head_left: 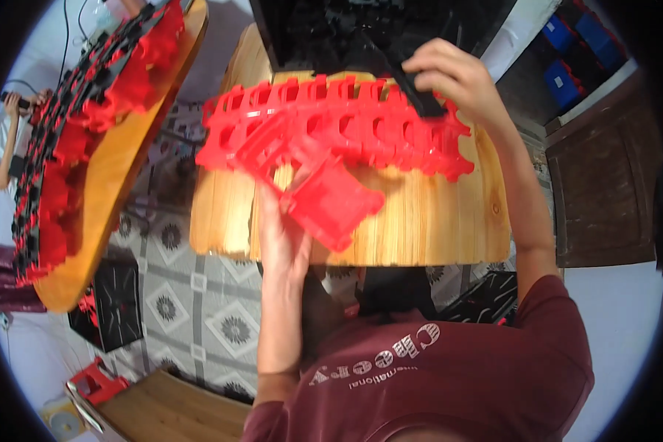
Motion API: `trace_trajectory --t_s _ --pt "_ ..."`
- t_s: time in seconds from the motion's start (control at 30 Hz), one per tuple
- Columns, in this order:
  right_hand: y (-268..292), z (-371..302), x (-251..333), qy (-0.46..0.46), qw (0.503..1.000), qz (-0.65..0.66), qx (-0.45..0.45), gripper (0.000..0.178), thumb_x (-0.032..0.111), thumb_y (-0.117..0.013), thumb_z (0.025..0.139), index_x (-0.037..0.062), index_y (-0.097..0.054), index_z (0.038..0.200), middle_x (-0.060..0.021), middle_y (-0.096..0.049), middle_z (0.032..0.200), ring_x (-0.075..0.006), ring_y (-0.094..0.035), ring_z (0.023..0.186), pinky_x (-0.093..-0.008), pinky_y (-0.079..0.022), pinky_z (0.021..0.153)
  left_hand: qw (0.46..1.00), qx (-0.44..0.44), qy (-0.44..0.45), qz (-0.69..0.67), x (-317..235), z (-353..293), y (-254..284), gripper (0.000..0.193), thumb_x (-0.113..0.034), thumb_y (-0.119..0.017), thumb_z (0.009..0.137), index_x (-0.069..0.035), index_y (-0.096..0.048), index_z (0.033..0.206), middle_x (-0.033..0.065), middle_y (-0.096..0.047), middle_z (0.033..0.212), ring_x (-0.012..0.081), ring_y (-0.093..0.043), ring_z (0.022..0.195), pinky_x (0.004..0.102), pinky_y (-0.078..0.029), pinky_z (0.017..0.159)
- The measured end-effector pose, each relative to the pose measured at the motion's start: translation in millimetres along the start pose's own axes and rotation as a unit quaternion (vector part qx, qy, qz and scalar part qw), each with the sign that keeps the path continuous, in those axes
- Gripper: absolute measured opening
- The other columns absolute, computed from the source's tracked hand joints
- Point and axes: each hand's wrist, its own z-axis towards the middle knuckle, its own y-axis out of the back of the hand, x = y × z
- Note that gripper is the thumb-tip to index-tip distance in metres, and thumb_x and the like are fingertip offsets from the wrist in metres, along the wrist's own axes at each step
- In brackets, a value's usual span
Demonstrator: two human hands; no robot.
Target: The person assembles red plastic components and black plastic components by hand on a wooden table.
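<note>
My left hand (278, 228) is closed round a red moulded plastic part (335, 202), held tilted above the front of the wooden table. The part has a flat panel and an open frame; some of its outline is blurred. In my right hand (453, 77) is a long flat black plastic piece (423, 102), pinched between thumb and fingers and raised over the right end of a row of red plastic parts (350, 136). Those matching parts stand side by side across the table (442, 221). The held red part hides a portion of the row.
Behind the row stands a large black bin (390, 33) with dark pieces inside. To the left, another table (114, 177) carries many red and black parts, and a person's hand (12, 103) holds something black beyond it. Blue bins (563, 85) and a brown wooden door (604, 191) are on the right.
</note>
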Motion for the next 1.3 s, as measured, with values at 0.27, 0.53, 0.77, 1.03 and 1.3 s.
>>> trace_trajectory --t_s 0.27,0.53,0.77,1.03,1.3 --pt "-58 -27 159 0.076 0.996 -0.03 -0.031 0.033 0.002 -0.076 0.063 0.0015 -0.066 0.095 -0.0056 -0.058 0.09 -0.0215 -0.056 0.082 -0.0315 -0.051 0.063 0.999 0.035 0.025 0.002 10 -17 -6 0.06 -0.039 -0.059 0.095 -0.013 -0.032 0.142 0.0135 -0.051 0.132 0.0256 -0.054 0.121 0.0436 -0.049 0.1" --pt "-66 -30 162 0.11 0.992 -0.053 -0.037 0.033 0.003 -0.075 0.064 0.0002 -0.064 0.095 -0.0065 -0.057 0.089 -0.0216 -0.056 0.081 -0.0299 -0.051 0.062 0.997 0.07 0.031 0.019 11 -29 -5 0.07 -0.042 -0.06 0.094 -0.015 -0.023 0.148 0.0111 -0.048 0.135 0.025 -0.051 0.123 0.0427 -0.046 0.102" --pt "-79 -19 131 -0.146 0.966 0.162 -0.137 0.051 0.029 -0.074 0.083 0.0004 -0.058 0.121 -0.0119 -0.06 0.115 -0.0243 -0.058 0.103 -0.0347 -0.048 0.088 0.99 0.08 -0.039 0.113 4 -25 -29 0.103 -0.01 -0.072 0.082 -0.019 0.001 0.155 0.0146 -0.037 0.143 0.0289 -0.046 0.128 0.0448 -0.043 0.104" --pt "-85 -5 139 -0.244 0.828 0.505 0.022 0.059 0.006 -0.056 0.095 0.0006 -0.03 0.148 -0.0097 -0.049 0.136 -0.0182 -0.046 0.128 -0.0324 -0.035 0.108 0.936 0.079 -0.207 0.274 8 -50 -38 0.1 0.001 -0.063 0.084 -0.009 0.007 0.154 0.0167 -0.032 0.145 0.0248 -0.039 0.133 0.0381 -0.034 0.11" --pt "-90 -24 175 -0.243 0.815 0.509 0.132 0.088 0.009 -0.077 0.074 -0.0076 -0.029 0.146 -0.0115 -0.047 0.138 -0.0198 -0.047 0.126 -0.0328 -0.036 0.107 0.931 0.071 -0.301 0.194 -37 -81 -40 0.129 -0.007 -0.077 0.072 -0.016 0.026 0.149 0.0177 -0.029 0.147 0.0286 -0.046 0.126 0.0412 -0.043 0.103"
